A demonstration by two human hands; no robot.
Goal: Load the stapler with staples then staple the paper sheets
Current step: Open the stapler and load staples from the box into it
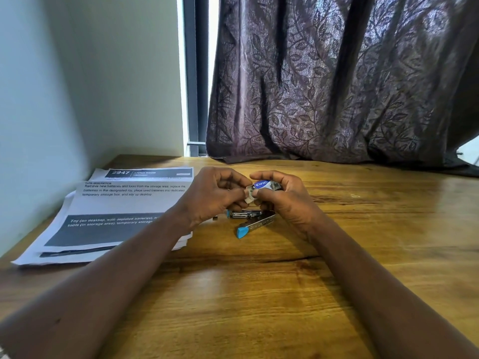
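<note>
Gripping staple box in curled right hand | left hand pinching its flap, seemingly | stapler lying below

1. The left hand and the right hand are both bare, with knuckle creases plain on their backs.
2. The left forearm and the right forearm are bare as well, uncovered right to the bottom edge of the view.
</note>
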